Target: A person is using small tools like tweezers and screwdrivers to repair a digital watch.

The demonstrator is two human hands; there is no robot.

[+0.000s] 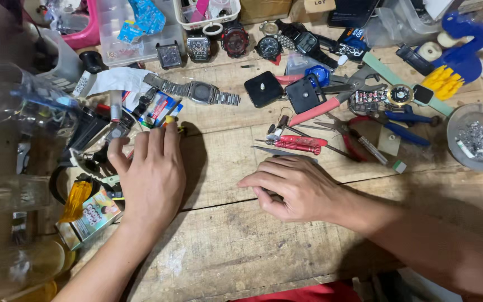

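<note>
The left hand lies palm down on the table, fingers straight and close together, their tips reaching into a pile of small tools at 12 o'clock from it; whether it grips anything there cannot be told. The right hand rests on the table with fingers curled loosely, a thin dark object showing under them, too hidden to name. Just at 12 o'clock from the right hand lie a metal blade and a red screwdriver. At 1 o'clock from it are red-handled pliers and blue-handled pliers.

At 9 o'clock from the left hand sits a small printed box with an orange piece on it. A steel watch lies at 1 o'clock from the left hand, well apart.

A round metal dish at 3 o'clock on the table holds tiny metal parts. A row of watches runs along 12 o'clock, beneath a white basket and a clear plastic box holding blue packets. A pink tub stands at 11 o'clock; its contents are unclear.
</note>
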